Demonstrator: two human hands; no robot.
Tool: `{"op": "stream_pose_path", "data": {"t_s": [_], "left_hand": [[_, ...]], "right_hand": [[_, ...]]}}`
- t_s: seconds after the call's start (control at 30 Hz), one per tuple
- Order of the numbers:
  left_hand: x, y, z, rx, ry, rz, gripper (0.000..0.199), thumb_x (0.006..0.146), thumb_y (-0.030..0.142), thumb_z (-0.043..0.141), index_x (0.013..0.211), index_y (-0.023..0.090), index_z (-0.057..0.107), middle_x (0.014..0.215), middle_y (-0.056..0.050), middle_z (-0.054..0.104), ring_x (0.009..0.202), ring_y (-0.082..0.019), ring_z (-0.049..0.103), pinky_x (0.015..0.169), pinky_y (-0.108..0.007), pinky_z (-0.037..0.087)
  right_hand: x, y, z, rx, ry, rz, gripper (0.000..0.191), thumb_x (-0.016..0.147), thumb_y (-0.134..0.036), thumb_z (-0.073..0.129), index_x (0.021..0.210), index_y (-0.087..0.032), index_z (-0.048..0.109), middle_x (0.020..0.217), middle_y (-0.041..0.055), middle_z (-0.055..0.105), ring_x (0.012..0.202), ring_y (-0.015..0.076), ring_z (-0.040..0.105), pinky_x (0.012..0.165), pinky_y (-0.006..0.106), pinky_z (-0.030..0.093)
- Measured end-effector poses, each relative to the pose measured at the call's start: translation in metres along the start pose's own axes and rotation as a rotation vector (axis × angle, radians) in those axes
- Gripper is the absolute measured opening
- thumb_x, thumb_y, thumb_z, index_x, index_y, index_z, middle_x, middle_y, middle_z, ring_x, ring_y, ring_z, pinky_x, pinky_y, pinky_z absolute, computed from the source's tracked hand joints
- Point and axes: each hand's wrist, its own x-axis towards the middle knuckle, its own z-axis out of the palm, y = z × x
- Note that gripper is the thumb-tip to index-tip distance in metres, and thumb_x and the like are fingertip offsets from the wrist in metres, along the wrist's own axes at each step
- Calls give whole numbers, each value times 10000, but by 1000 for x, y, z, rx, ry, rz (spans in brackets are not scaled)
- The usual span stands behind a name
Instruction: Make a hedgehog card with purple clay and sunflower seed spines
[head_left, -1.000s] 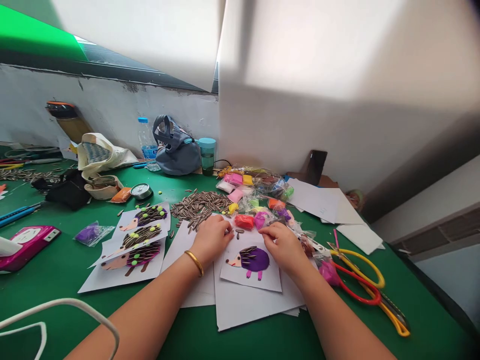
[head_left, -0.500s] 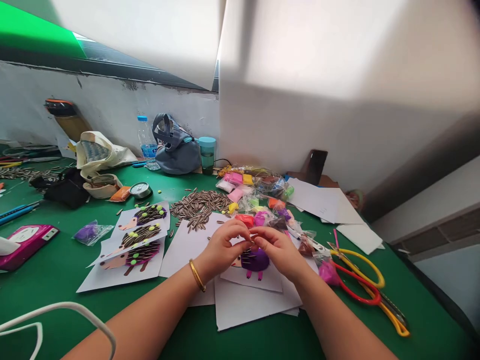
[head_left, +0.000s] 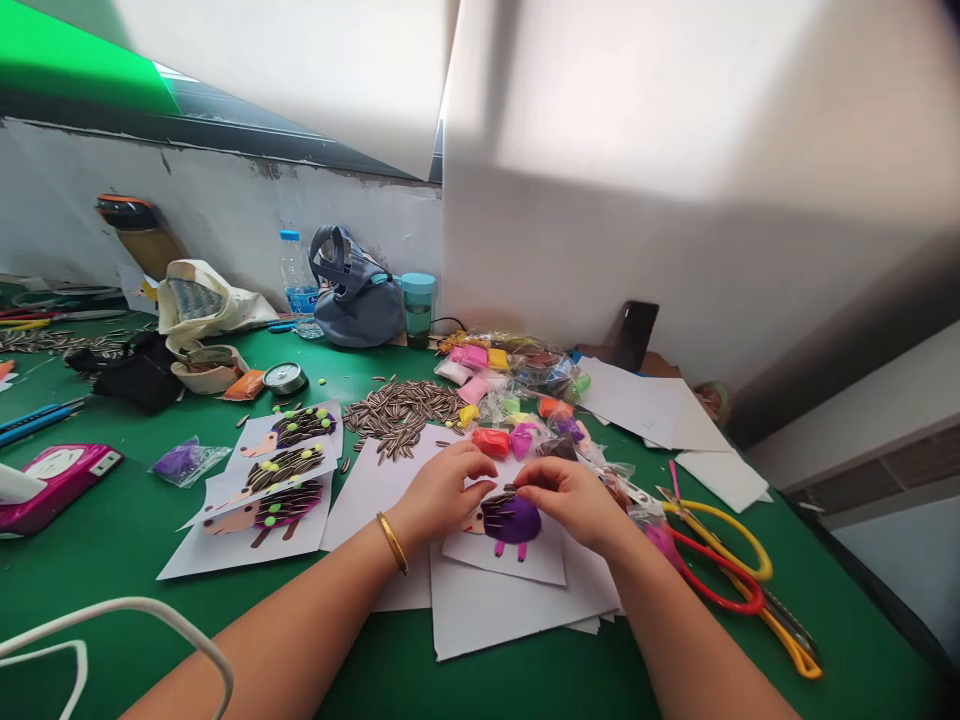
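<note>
1. The water bottle's blue label [head_left: 302,299] bears lettering too small to read; faint marks on a paper sheet [head_left: 630,392] at right are also illegible.
2. The purple clay hedgehog [head_left: 524,522] lies on a white card [head_left: 536,569], between the hands.
3. Left hand [head_left: 442,492]: thumb and forefinger parted, nothing visible between them, partly hiding the snout.
4. Right hand [head_left: 571,500]: thumb and forefinger nearly together by the hedgehog's upper back; cannot tell whether they grip a seed.
5. Sunflower seeds [head_left: 405,408] and a red clay packet [head_left: 491,442] lie beyond; red-handled scissors [head_left: 757,602], right.
6. A white cable [head_left: 150,605] crosses the lower-left foreground.
</note>
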Motion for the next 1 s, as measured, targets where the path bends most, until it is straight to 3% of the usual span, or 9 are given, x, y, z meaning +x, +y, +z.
{"op": "stream_pose_path", "data": {"t_s": [0.13, 0.37, 1.0], "left_hand": [[2, -10, -6, 222, -101, -107, 123, 824, 164, 584, 868, 203, 692, 886, -29, 669, 862, -184, 596, 737, -285, 453], [0, -9, -6, 321, -169, -79, 145, 817, 153, 582, 851, 208, 713, 884, -39, 680, 860, -189, 603, 755, -284, 443], [0, -12, -4, 349, -184, -47, 145, 817, 162, 582, 840, 212, 717, 873, -39, 677, 860, -193, 604, 746, -283, 438]], "right_hand": [[-1, 0, -7, -351, -38, 29, 152, 771, -209, 587, 818, -223, 730, 861, 6, 715, 792, 170, 631, 711, 279, 463], [-2, -4, 1, -617, -47, -33, 224, 791, -162, 554, 874, -250, 743, 906, 10, 726, 840, 171, 640, 736, 268, 455], [0, 1, 11, -727, -86, -100, 224, 820, -164, 554, 878, -255, 750, 882, 14, 708, 823, 161, 627, 732, 246, 434]]}}
